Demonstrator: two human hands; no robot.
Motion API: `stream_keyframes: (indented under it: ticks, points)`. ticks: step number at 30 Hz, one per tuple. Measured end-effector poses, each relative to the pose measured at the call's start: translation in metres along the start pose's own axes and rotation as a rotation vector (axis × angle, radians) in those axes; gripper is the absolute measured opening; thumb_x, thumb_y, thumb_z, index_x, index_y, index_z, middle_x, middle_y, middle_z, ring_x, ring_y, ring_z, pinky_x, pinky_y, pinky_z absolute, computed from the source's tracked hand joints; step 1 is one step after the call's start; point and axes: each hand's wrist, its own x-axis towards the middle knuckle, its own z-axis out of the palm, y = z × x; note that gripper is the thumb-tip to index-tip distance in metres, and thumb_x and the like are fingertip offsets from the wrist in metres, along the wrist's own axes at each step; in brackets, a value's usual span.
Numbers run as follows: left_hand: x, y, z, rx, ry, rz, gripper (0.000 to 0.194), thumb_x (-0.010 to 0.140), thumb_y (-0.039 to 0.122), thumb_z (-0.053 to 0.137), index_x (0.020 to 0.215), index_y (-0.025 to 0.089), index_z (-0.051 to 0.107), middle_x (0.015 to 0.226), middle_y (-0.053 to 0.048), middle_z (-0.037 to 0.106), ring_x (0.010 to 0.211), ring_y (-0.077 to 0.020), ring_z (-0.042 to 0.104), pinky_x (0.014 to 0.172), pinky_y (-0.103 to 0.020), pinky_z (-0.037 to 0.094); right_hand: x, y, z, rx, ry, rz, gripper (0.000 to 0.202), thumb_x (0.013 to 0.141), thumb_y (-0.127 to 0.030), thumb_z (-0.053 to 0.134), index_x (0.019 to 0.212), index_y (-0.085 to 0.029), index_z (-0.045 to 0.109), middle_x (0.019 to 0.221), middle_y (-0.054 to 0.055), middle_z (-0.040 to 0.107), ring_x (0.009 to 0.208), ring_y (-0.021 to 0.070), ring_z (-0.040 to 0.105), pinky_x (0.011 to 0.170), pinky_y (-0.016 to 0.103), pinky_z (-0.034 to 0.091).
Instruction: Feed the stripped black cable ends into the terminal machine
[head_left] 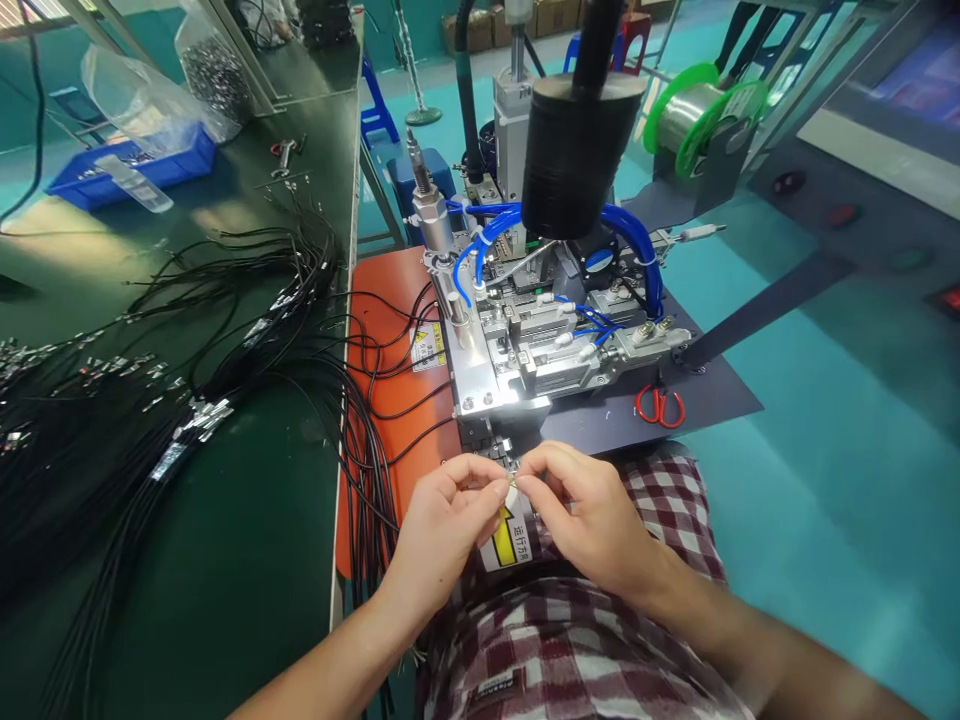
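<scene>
My left hand (448,522) and my right hand (589,512) meet fingertip to fingertip at the front of a metal machine (540,350). Both are closed in a pinch around something tiny and light-coloured, too small to name. Just below the fingertips, a label with a yellow arrow (507,540) is partly covered by my left hand. Black cables (364,440) hang over the orange plate (405,270) left of the machine, a few running to its side. Red-handled scissors (660,405) lie on the dark base plate to the right.
Bundles of black cables (247,360) with metal ends spread across the dark green table (255,560). A blue tray (135,165) holds a plastic bag. Behind the machine stands a green-rimmed wire spool (697,115). A black cylindrical part (581,160) overhangs the machine, which carries blue air hoses (637,235).
</scene>
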Motion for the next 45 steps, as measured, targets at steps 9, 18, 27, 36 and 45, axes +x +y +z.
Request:
stream_keyframes:
  ticks: [9,18,27,36,45]
  points:
    - [0.001,0.000,0.002,0.020,0.005,0.036,0.024,0.083,0.036,0.062,0.079,0.016,0.051,0.047,0.011,0.034,0.042,-0.0032,0.027,0.041,-0.015,0.018,-0.001,0.001,0.003,0.210,-0.106,0.195,0.017,0.090,-0.025,0.048,0.074,-0.019,0.051,0.067,-0.003,0.047,0.059,0.0127,0.041,0.055,0.025,0.033]
    - [0.010,0.013,-0.006,0.551,0.042,0.317,0.006,0.087,0.021,0.052,0.092,0.018,0.053,0.078,0.002,0.053,0.061,-0.0091,0.049,0.054,-0.020,0.040,0.017,0.023,0.003,0.298,-0.145,0.259,0.016,0.090,-0.028,0.050,0.076,-0.019,0.051,0.063,-0.005,0.043,0.057,0.0117,0.038,0.052,0.025,0.031]
    - [0.032,-0.005,-0.036,0.984,-0.080,0.732,0.027,0.091,0.008,0.042,0.110,0.015,0.060,0.090,-0.004,0.052,0.081,-0.0128,0.056,0.072,-0.022,0.047,0.036,0.041,-0.004,0.264,-0.168,0.329,0.016,0.087,-0.028,0.052,0.074,-0.018,0.051,0.061,-0.005,0.043,0.051,0.0105,0.038,0.049,0.025,0.030]
    - [0.035,-0.007,-0.041,1.187,-0.110,0.827,0.034,0.089,0.007,0.038,0.116,0.008,0.060,0.085,-0.007,0.050,0.074,-0.0168,0.054,0.066,-0.028,0.051,0.034,0.046,0.002,0.151,-0.147,0.319,0.017,0.090,-0.030,0.050,0.077,-0.019,0.053,0.063,-0.004,0.047,0.053,0.0115,0.041,0.049,0.025,0.030]
    - [0.035,-0.010,-0.040,1.273,-0.094,0.793,0.036,0.089,0.006,0.038,0.118,0.011,0.058,0.086,-0.007,0.050,0.074,-0.0176,0.053,0.065,-0.029,0.052,0.031,0.046,0.004,0.108,-0.110,0.309,0.018,0.090,-0.031,0.050,0.076,-0.020,0.052,0.062,-0.004,0.046,0.054,0.0120,0.040,0.050,0.025,0.032]
